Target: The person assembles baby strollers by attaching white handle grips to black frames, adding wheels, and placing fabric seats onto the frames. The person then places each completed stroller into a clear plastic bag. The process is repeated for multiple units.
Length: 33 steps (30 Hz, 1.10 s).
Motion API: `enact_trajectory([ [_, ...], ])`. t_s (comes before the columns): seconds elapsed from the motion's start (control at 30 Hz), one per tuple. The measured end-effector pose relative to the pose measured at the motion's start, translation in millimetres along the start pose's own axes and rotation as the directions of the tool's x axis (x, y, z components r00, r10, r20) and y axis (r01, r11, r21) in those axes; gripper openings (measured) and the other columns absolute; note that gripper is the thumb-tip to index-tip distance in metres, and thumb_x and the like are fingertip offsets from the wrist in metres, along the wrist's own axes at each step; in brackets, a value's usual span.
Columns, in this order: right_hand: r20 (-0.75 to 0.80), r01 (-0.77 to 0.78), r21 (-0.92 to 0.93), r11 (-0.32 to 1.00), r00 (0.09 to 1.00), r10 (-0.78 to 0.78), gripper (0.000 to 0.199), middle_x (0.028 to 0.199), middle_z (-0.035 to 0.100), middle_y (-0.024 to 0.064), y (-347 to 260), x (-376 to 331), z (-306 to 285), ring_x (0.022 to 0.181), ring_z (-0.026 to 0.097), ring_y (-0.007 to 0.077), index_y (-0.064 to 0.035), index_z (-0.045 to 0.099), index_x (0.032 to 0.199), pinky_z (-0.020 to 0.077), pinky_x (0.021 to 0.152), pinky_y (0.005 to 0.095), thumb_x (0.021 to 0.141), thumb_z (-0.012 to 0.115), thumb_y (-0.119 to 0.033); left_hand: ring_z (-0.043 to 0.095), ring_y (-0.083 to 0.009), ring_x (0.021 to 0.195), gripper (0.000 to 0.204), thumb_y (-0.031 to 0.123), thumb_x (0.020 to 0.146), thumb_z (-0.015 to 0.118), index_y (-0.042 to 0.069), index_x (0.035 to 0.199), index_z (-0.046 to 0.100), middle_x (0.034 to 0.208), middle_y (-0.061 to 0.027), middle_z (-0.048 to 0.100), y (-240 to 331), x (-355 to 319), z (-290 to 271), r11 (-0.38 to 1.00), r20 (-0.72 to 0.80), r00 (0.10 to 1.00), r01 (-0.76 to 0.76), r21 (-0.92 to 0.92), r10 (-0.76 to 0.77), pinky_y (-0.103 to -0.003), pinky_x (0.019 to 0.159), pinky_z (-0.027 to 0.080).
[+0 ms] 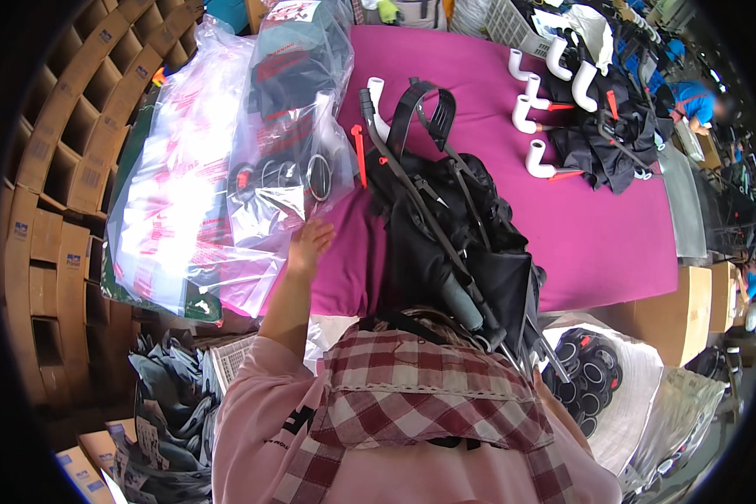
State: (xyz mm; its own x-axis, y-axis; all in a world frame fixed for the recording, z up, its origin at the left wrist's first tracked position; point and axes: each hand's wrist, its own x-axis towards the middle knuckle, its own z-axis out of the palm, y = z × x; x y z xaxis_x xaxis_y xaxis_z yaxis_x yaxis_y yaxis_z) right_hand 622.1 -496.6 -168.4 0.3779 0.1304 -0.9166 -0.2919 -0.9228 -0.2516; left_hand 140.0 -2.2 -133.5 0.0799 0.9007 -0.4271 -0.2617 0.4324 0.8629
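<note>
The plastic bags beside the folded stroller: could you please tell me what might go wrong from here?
1. The left hand reaches for the clear plastic bags, which overhang the magenta table edge; a tug might slide the stack off.
2. The folded black stroller also overhangs the near edge and could tip toward the person.
3. The right hand is hidden, so its hold is uncertain.

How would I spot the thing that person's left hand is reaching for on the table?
Find the magenta-covered table. At its left end lies a heap of clear plastic bags with red print; the left hand touches the nearest bag, which holds dark wheels. Unlike the flat empty bags beside it, it bulges with parts, next to the folded black stroller.
</note>
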Motion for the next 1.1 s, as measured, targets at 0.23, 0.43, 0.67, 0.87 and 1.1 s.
enact_trajectory([
  [0.23, 0.085, -0.023, -0.021, 1.0, 0.996, 0.024, 0.095, 0.097, 0.065, 0.0138, -8, -4, -6, 0.081, 0.064, 0.0242, -0.0007, 0.063, 0.108, 0.0519, 0.071, 0.0372, 0.086, 0.03, -0.087, 0.06, -0.0299, 0.115, 0.055, 0.049, 0.103, 0.044, 0.006, 0.136, 0.05, 0.125, -0.015, 0.063, -33, -32, 48, 0.96, 0.146, 0.95, 0.264, 0.093, -0.275, -0.041, 0.1, 0.046],
  [0.43, 0.035, 0.244, -0.773, 0.585, 0.938, -0.345, 0.07, 0.097, 0.071, 0.0184, 34, -19, 8, 0.091, 0.068, 0.0303, -0.0031, 0.068, 0.107, 0.0519, 0.077, 0.0429, 0.089, 0.055, -0.069, 0.051, -0.0283, 0.128, 0.07, 0.059, 0.099, 0.046, 0.012, 0.15, 0.039, 0.143, -0.0139, 0.051, -65, -10, 175, 0.979, 0.065, 0.978, 0.194, 0.058, -0.198, -0.04, 0.107, 0.041],
  [0.67, 0.111, 0.232, -0.805, 0.546, 0.963, -0.245, 0.064, 0.086, 0.068, 0.0154, 21, -26, 32, 0.077, 0.063, 0.0254, -0.0036, 0.066, 0.11, 0.0488, 0.067, 0.0407, 0.091, 0.058, -0.064, 0.056, -0.0206, 0.123, 0.062, 0.053, 0.101, 0.049, 0.006, 0.143, 0.049, 0.136, -0.01, 0.058, -60, -10, 178, 0.99, 0.228, 0.964, 0.124, 0.063, -0.135, -0.034, 0.107, 0.041],
  [0.87, 0.243, 0.407, -0.614, 0.676, 0.913, -0.328, 0.059, 0.076, 0.065, 0.0128, -77, -8, 96, 0.064, 0.059, 0.0212, -0.0041, 0.065, 0.112, 0.0462, 0.059, 0.0389, 0.092, 0.061, -0.06, 0.059, -0.0246, 0.118, 0.052, 0.042, 0.105, 0.044, -0.002, 0.133, 0.052, 0.127, -0.0143, 0.062, -20, -17, 96, 0.999, 0.125, 0.992, -0.002, 0.039, -0.003, -0.037, 0.102, 0.046],
  [1.1, 0.323, 0.714, -0.594, 0.372, 0.634, -0.702, 0.044, 0.092, 0.067, 0.0258, -165, 26, 270, 0.091, 0.066, 0.0407, -0.0011, 0.064, 0.107, 0.0498, 0.081, 0.0499, 0.093, 0.061, -0.043, 0.064, -0.0267, 0.109, 0.045, 0.037, 0.105, 0.044, 0.0, 0.128, 0.054, 0.121, -0.0155, 0.065, -46, -41, -10, 0.98, 0.012, 0.983, 0.182, 0.081, -0.183, -0.038, 0.095, 0.05],
])
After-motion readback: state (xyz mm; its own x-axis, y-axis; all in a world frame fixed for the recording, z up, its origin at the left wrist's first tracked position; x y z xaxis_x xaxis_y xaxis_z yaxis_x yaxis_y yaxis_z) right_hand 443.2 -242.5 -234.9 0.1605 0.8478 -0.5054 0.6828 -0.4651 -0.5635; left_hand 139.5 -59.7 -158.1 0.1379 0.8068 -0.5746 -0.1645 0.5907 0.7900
